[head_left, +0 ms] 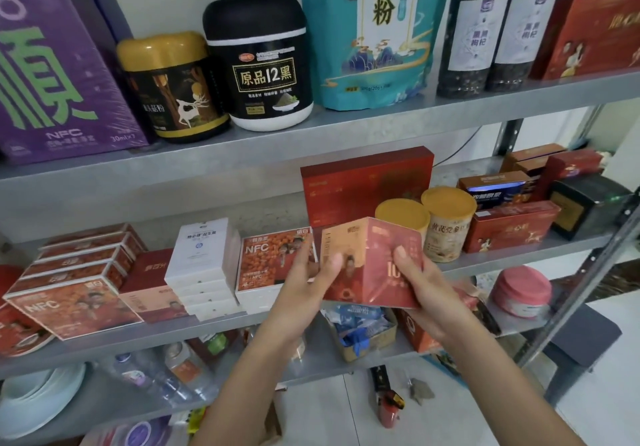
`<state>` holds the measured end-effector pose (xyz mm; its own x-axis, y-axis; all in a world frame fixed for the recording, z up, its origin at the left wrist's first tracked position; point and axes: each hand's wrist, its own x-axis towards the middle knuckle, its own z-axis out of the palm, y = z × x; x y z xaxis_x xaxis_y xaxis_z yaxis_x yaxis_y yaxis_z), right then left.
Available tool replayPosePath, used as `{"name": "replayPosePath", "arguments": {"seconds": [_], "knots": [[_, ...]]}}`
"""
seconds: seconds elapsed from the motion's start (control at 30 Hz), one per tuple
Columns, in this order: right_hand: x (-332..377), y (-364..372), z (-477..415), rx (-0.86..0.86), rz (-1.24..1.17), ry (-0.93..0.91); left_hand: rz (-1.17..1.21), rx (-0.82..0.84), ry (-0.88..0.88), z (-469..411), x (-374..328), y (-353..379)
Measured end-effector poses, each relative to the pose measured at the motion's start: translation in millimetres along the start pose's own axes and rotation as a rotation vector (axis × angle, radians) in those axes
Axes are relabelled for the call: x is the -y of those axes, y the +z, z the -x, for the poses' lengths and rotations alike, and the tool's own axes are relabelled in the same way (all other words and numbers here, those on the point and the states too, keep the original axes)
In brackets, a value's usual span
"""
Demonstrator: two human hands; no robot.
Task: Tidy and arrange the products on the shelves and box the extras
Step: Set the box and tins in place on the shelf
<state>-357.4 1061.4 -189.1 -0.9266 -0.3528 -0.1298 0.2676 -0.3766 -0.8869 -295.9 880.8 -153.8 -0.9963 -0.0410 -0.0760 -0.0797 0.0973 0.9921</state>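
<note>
A red and peach product box point(372, 262) is held in the air in front of the middle shelf point(519, 253). My left hand point(308, 283) grips its left side with the thumb on the front face. My right hand point(420, 286) grips its right side, thumb on the red face. Just left of it an orange NFC box point(268, 258) stands on the shelf beside a stack of white boxes point(204, 265). Behind the held box stand a large red box point(363, 186) and two yellow-lidded cans point(446, 222).
More orange NFC boxes point(76, 279) are stacked at the left of the middle shelf. Red boxes point(509, 225) and a black box point(585, 205) crowd its right end. The top shelf point(381, 120) carries jars, a teal bag and a purple box. Lower shelves hold bottles, plates and a pink tub point(521, 289).
</note>
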Motion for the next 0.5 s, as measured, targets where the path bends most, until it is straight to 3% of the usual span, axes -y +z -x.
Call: {"name": "replayPosePath", "arguments": {"seconds": [0.13, 0.3, 0.43, 0.5], "knots": [[1, 16, 6, -0.016, 0.153, -0.076, 0.059, 0.115, -0.030, -2, 3, 7], [12, -3, 10, 0.033, 0.199, -0.029, 0.371, 0.090, -0.104, -6, 7, -8], [-2, -14, 15, 0.165, 0.036, 0.120, 0.600, 0.213, -0.106, -1, 17, -1], [-9, -16, 18, 0.242, -0.084, 0.187, 0.501, 0.189, -0.102, 0, 16, 2]]}}
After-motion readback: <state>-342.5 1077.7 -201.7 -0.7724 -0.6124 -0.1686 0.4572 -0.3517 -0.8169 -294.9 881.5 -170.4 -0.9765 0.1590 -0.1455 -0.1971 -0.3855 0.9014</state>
